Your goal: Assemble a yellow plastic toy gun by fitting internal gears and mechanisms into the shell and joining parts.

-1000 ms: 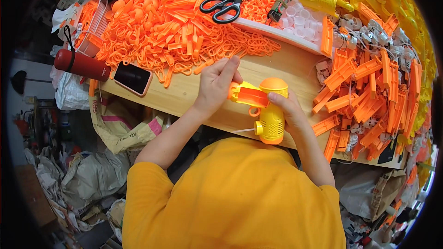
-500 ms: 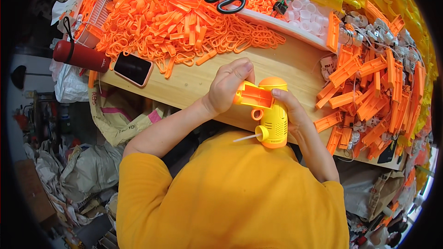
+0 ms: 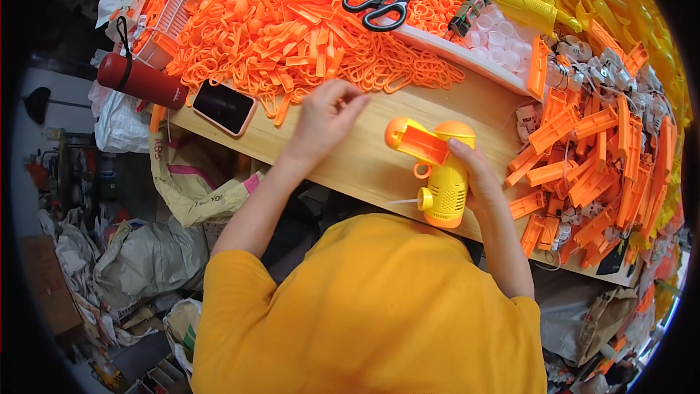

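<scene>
1. Right at the centre, holds the yellow toy body (image 3: 446,193) in the right hand (image 3: 475,175), near upright, over the front strip of the wooden table (image 3: 437,106), just ahead of the yellow shirt (image 3: 372,306)!
2. Juts out leftward from that body with an orange trough (image 3: 419,142), hollow side showing; bears an orange ring (image 3: 421,170) just below, and a pale thin tube (image 3: 405,201) lower down.
3. Presses the right thumb against the casing beside the trough; cannot tell how the other right fingers lie, hidden behind it.
4. Over to the left hand (image 3: 332,117): hovers near the trough, apart from it, with fingers curled and thumb and forefinger close at the tips; cannot tell whether pinching anything small.
5. Spreads out beyond in a great heap of orange pieces (image 3: 292,22), with black-handled scissors (image 3: 379,9) at its right side.
6. Flanks on the left with a phone (image 3: 224,107) and red bottle (image 3: 142,80); piles up on the right with orange shells (image 3: 583,142).
</scene>
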Demonstrator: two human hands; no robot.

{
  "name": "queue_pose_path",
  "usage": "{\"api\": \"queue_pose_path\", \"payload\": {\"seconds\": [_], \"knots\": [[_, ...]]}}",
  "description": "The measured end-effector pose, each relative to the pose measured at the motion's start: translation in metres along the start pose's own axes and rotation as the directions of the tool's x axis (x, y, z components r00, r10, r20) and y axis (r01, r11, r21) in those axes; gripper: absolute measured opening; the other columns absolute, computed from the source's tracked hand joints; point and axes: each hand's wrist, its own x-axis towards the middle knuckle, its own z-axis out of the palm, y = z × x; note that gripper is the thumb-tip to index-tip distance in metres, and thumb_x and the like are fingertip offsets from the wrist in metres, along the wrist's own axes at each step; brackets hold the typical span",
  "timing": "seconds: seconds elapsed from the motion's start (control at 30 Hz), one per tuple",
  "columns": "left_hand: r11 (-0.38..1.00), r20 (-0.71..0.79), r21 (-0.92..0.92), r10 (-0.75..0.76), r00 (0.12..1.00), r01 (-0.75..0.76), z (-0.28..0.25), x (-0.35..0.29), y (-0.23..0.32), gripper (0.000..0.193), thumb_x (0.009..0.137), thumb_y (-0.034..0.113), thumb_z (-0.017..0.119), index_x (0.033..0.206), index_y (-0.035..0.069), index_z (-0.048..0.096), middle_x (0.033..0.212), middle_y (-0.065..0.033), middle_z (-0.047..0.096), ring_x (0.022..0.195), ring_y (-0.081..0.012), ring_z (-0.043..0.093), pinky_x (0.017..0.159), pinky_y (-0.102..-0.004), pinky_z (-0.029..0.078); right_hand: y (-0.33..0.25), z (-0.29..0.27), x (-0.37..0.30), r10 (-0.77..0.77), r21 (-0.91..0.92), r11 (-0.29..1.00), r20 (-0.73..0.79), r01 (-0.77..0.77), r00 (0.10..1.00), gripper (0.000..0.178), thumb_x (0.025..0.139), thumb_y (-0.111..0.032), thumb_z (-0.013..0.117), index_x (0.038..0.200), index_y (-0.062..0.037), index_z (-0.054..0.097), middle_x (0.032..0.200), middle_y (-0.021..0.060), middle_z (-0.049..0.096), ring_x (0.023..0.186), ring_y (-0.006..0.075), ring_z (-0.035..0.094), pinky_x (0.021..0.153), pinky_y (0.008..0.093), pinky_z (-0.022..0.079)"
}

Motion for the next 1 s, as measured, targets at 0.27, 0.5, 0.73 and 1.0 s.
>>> {"api": "queue_pose_path", "payload": {"seconds": [0.27, 0.5, 0.73, 1.0], "knots": [[0.677, -0.006, 0.724, 0.195, 0.981, -0.130, -0.012, 0.001, -0.015, 0.019, 0.078, 0.021, 0.072, 0.092, 0.008, 0.069, 0.087, -0.0073, 0.059, 0.074, -0.0270, 0.063, 0.064, -0.0374, 0.050, 0.006, -0.012, 0.004, 0.036, 0.369, 0.929, -0.006, -0.032, 0.999, 0.054, 0.088, -0.044, 0.060, 0.124, -0.0061, 0.050, 0.112, 0.0178, 0.061, 0.095, 0.0294, 0.064, 0.082, 0.0456, 0.054], [0.710, -0.024, 0.674, 0.294, 0.955, -0.202, -0.015, 0.005, -0.016, 0.018, 0.077, 0.019, 0.072, 0.090, 0.006, 0.068, 0.084, -0.0083, 0.061, 0.076, -0.0269, 0.063, 0.064, -0.0376, 0.051, 0.002, -0.014, -0.007, -0.071, 0.627, 0.779, 0.109, -0.013, 0.992, 0.060, 0.085, -0.032, 0.059, 0.133, 0.0010, 0.042, 0.128, 0.0215, 0.052, 0.114, 0.0402, 0.054, 0.096, 0.0535, 0.046], [0.967, -0.165, 0.233, 0.142, 0.976, -0.101, -0.016, 0.013, -0.012, 0.015, 0.081, 0.008, 0.071, 0.094, 0.000, 0.069, 0.081, -0.0042, 0.063, 0.066, -0.0094, 0.057, 0.060, -0.0229, 0.046, 0.022, -0.019, 0.009, -0.063, 0.634, 0.765, -0.098, 0.111, 0.993, 0.066, 0.092, -0.047, 0.053, 0.134, 0.0015, 0.041, 0.119, 0.0263, 0.057, 0.104, 0.0379, 0.061, 0.089, 0.0529, 0.050], [0.985, 0.104, -0.085, 0.156, 0.982, -0.147, 0.013, 0.034, 0.053, 0.015, 0.086, 0.003, 0.064, 0.100, -0.001, 0.067, 0.089, -0.0019, 0.062, 0.081, -0.0080, 0.057, 0.074, -0.0221, 0.046, 0.010, 0.004, -0.005, -0.030, 0.616, 0.770, 0.297, -0.167, 0.955, 0.073, 0.095, -0.058, 0.031, 0.138, 0.0005, 0.038, 0.122, 0.0275, 0.056, 0.101, 0.0373, 0.062, 0.087, 0.0526, 0.050]]}}
